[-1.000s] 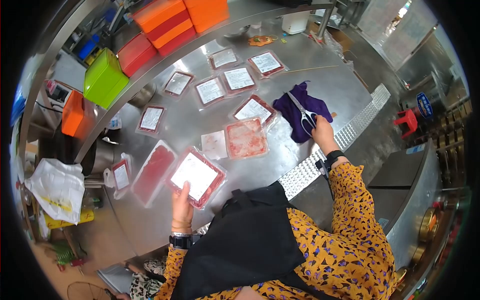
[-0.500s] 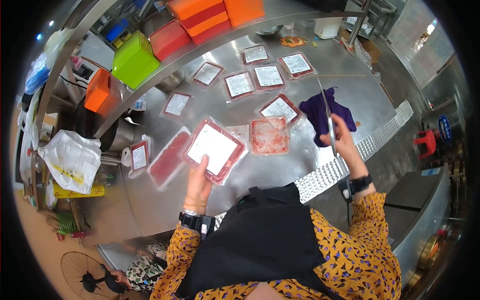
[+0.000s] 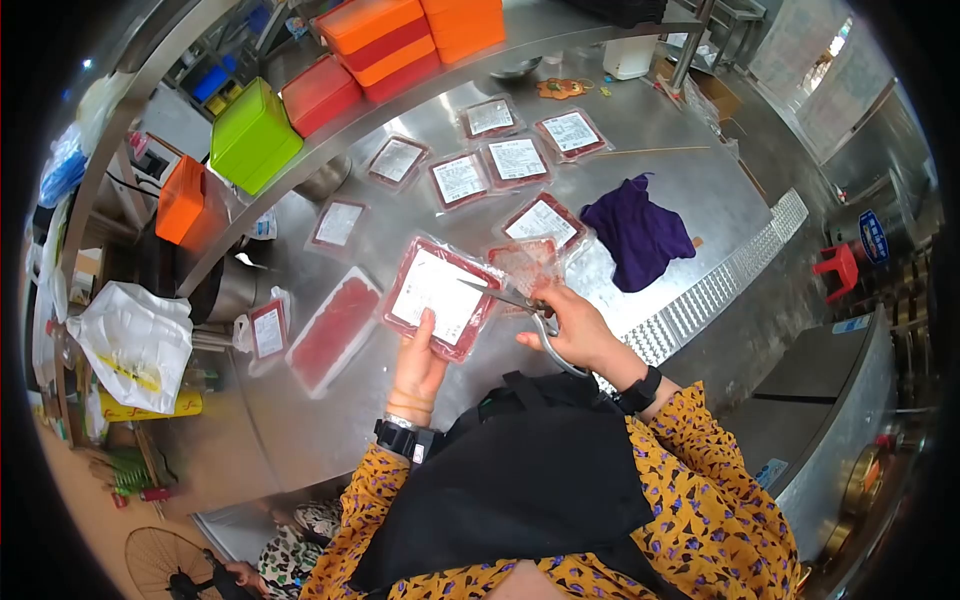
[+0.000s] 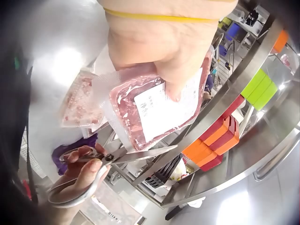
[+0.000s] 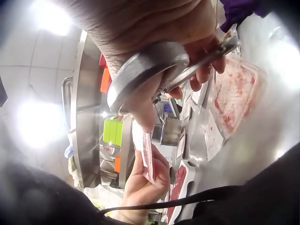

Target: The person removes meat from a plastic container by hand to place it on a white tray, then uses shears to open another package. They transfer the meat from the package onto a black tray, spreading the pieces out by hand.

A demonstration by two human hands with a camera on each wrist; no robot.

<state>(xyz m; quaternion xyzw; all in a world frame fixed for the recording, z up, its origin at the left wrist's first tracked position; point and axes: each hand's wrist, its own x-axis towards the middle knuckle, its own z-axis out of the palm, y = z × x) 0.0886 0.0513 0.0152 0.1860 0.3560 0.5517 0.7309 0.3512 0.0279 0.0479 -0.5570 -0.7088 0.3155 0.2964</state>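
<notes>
My left hand (image 3: 418, 370) grips a sealed pack of red meat (image 4: 129, 105) with a white label, thumb pressed on the label. The pack is held up over the steel table. Grey-handled scissors (image 3: 545, 335) are in my right hand (image 3: 585, 330), fingers around the handles. Their blades (image 4: 145, 153) point at the pack's right edge and overlap it in the head view; in the left wrist view they stand part open beside its clear plastic border. Behind the scissors lies a clear tray with pale reddish residue (image 5: 234, 93). A purple cloth (image 3: 640, 235) lies crumpled to the right.
Several labelled meat packs (image 3: 517, 160) lie across the steel table (image 3: 340, 430). At left is a long pack of red meat (image 3: 335, 330). A shelf with orange boxes (image 3: 375, 35) and a green box (image 3: 255, 135) runs above the back edge. Another person's arm (image 3: 245, 575) shows low at left.
My right hand has lifted the scissors off the purple cloth and brought them left to the meat pack. My left hand has raised the pack slightly and still holds it.
</notes>
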